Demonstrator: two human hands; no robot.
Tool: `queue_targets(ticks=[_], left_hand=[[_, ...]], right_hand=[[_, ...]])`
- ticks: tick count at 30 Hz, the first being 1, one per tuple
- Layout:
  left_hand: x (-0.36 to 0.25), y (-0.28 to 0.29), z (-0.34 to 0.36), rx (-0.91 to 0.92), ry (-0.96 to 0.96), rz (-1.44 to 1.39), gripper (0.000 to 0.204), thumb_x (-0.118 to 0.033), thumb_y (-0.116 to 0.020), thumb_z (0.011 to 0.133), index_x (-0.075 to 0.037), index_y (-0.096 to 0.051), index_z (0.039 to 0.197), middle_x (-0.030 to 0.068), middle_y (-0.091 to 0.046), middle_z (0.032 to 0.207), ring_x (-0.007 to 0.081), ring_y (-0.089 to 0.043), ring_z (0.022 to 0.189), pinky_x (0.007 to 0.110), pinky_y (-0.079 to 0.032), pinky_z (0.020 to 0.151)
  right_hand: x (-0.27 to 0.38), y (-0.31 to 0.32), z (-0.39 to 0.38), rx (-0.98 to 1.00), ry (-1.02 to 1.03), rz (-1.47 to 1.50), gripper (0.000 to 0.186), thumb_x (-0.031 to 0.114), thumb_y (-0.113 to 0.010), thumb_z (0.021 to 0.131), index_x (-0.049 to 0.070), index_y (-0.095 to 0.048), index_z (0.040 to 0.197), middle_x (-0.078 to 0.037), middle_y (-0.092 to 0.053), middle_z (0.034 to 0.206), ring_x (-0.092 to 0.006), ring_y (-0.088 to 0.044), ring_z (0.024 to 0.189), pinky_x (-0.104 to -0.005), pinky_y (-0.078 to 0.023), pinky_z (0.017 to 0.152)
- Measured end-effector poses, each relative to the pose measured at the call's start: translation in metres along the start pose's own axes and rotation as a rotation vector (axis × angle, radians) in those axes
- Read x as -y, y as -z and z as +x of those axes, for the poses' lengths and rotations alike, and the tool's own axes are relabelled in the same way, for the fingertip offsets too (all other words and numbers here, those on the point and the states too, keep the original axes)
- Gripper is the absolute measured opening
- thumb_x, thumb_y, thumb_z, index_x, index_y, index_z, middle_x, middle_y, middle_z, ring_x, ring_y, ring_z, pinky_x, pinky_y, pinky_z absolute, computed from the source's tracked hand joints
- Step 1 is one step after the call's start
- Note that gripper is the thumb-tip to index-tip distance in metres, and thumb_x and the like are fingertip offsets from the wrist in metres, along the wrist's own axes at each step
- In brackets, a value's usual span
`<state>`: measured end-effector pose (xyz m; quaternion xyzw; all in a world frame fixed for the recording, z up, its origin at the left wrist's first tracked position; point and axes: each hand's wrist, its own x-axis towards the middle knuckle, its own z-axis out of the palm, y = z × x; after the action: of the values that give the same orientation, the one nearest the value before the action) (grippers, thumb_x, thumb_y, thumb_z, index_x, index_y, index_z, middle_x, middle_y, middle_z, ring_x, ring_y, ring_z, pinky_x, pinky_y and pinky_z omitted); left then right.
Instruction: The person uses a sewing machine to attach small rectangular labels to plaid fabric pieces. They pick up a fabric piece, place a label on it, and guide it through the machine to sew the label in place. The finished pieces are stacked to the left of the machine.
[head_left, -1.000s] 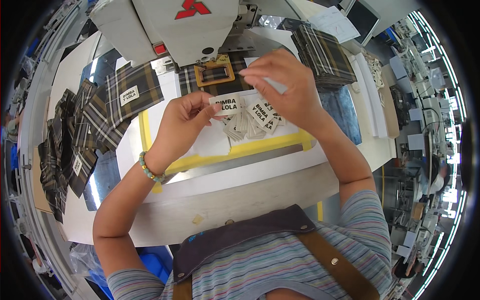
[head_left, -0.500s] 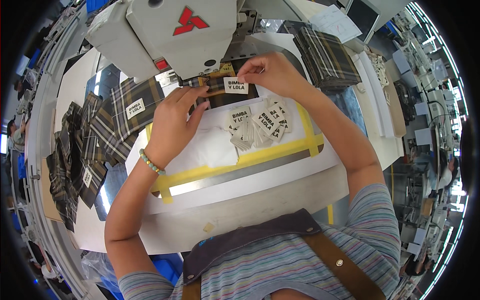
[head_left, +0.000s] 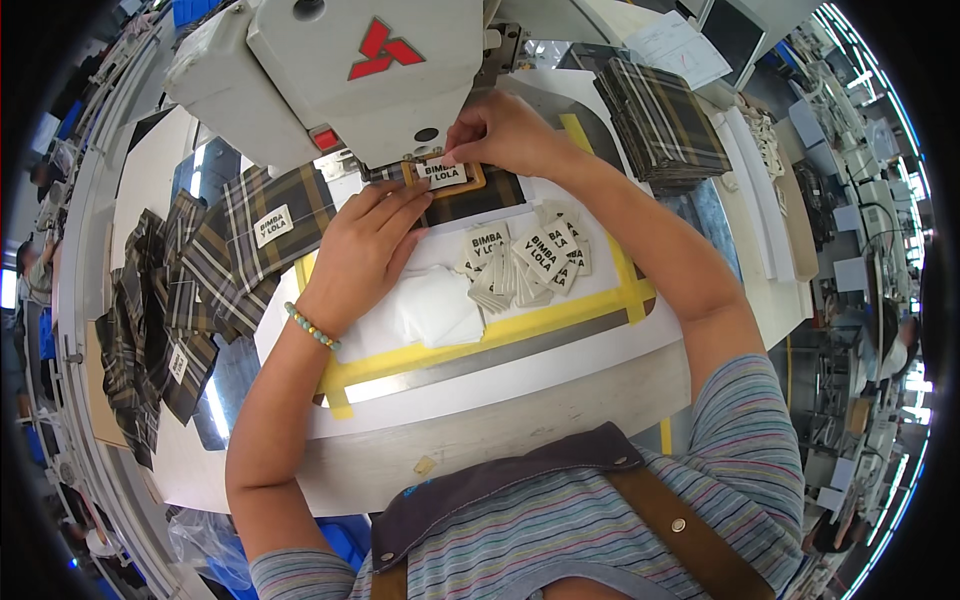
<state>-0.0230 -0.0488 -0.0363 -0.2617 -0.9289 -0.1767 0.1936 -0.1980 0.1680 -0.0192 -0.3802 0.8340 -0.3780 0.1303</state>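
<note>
A white fabric label (head_left: 440, 174) with dark lettering lies inside a brass-coloured clamp frame (head_left: 478, 186), under the head of an industrial sewing machine (head_left: 350, 90). My right hand (head_left: 510, 138) has thumb and forefinger pinched at the label's upper right corner. Fingers outstretched and together, my left hand (head_left: 365, 245) rests its tips at the label's lower left edge, thumb apart. Dark plaid fabric (head_left: 485, 203) runs beneath the frame. Nearer me, a loose pile of the same labels (head_left: 530, 258) sits beside thin white sheets (head_left: 440, 305).
On the left lie plaid pieces (head_left: 285, 205) with labels on them, beside crumpled plaid fabric (head_left: 140, 320). A tall stack of plaid pieces (head_left: 665, 125) stands at the far right, near a paper sheet (head_left: 678, 48) and a screen (head_left: 730, 35). Yellow tape (head_left: 540, 312) borders the work plate.
The label has moved left and slightly down into the brass frame, with my right hand following it. My left hand has shifted slightly right, its fingertips now touching the label.
</note>
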Motion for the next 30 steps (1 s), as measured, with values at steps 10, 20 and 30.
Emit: queue_targets(ticks=[10, 20, 30], left_hand=[[0.002, -0.004, -0.001, 0.115, 0.037, 0.023, 0.042, -0.011, -0.069, 0.099, 0.0, -0.067, 0.139, 0.0099, -0.063, 0.153, 0.0346, -0.051, 0.146, 0.046, -0.043, 0.123], [0.003, -0.006, 0.0, 0.132, 0.045, 0.006, 0.048, -0.009, -0.069, 0.099, -0.002, -0.062, 0.146, 0.0106, -0.062, 0.155, 0.0342, -0.047, 0.152, 0.046, -0.041, 0.124], [0.006, -0.008, 0.001, 0.115, 0.045, -0.061, 0.05, -0.004, -0.07, 0.096, -0.002, -0.063, 0.146, 0.0117, -0.063, 0.152, 0.0348, -0.047, 0.152, 0.046, -0.04, 0.127]], right_hand=[[-0.006, -0.001, -0.002, -0.006, 0.087, 0.044, 0.017, 0.017, -0.09, 0.085, 0.003, -0.084, 0.094, -0.006, -0.08, 0.084, -0.0129, -0.073, 0.078, -0.0302, -0.056, 0.077], [0.006, 0.012, 0.007, 0.104, 0.241, -0.166, 0.014, 0.019, -0.083, 0.082, 0.007, -0.083, 0.09, -0.009, -0.08, 0.084, -0.0228, -0.077, 0.081, -0.0366, -0.059, 0.078], [0.003, 0.011, -0.005, 0.046, 0.347, -0.426, 0.018, 0.017, -0.083, 0.088, 0.004, -0.084, 0.101, -0.008, -0.077, 0.102, -0.0276, -0.073, 0.098, -0.0391, -0.058, 0.088]])
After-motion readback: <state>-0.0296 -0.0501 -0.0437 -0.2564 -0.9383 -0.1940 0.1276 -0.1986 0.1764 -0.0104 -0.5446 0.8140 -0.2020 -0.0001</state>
